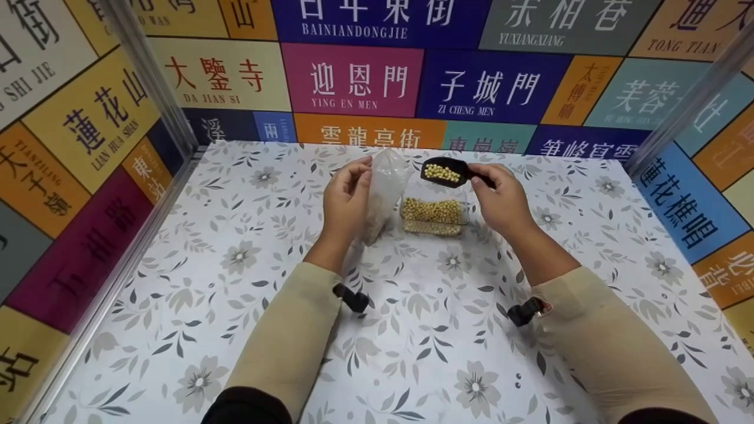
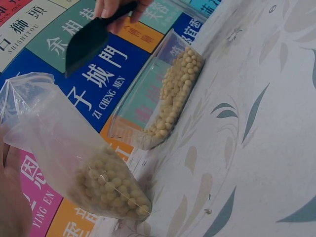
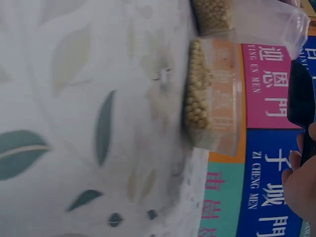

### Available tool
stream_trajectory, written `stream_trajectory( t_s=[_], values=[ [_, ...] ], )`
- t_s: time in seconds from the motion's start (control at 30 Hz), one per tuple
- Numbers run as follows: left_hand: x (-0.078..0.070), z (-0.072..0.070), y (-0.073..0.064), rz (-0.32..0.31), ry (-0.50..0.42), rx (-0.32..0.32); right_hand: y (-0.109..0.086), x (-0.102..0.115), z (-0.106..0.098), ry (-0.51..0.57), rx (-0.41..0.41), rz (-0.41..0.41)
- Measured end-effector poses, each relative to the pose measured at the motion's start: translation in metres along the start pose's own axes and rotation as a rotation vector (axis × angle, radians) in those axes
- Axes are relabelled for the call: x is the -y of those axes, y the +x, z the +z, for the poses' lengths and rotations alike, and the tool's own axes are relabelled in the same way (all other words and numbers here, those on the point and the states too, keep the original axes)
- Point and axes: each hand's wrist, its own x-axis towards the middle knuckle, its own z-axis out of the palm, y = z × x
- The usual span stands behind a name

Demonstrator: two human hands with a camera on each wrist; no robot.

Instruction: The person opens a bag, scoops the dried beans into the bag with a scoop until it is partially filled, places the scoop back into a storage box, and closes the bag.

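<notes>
My right hand (image 1: 500, 197) grips the handle of a black scoop (image 1: 462, 166), raised above the table and loaded with yellow soybeans (image 1: 442, 173). Below it stands a clear rectangular container (image 2: 136, 111), partly filled with more soybeans (image 3: 198, 89). To its left, a translucent plastic bag (image 1: 389, 179) is held near its top by my left hand (image 1: 346, 197). Soybeans (image 2: 112, 187) fill the bottom of the bag, which hangs down to the tabletop. The scoop is level with the bag's upper part, a short gap to the right of it.
A white floral cloth (image 1: 247, 306) covers the table. Panels with Chinese place names (image 1: 353, 82) rise behind and at both sides, with metal frame posts (image 1: 154, 76) at the corners. A black camera mount (image 1: 351, 298) sits at each wrist.
</notes>
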Motion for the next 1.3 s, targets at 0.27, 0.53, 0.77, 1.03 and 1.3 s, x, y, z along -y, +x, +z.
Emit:
stream_trajectory(
  t_s=[0.27,0.53,0.77,1.03,1.3],
  values=[
    [0.001,-0.003,0.0,-0.011,0.012,0.019,0.012,0.033,-0.008,-0.072,0.042,-0.049],
    [0.001,-0.004,0.0,-0.007,0.015,0.022,0.022,0.064,-0.001,-0.235,0.073,-0.16],
    [0.0,-0.002,0.001,-0.014,-0.012,0.016,0.025,0.081,0.008,-0.44,0.111,-0.24],
    [-0.016,0.002,-0.003,0.024,0.03,0.001,0.027,0.083,0.014,-0.467,0.046,-0.362],
    [-0.027,0.0,-0.006,0.022,0.036,-0.004,0.026,0.077,0.01,-0.458,0.024,-0.383]
  ],
)
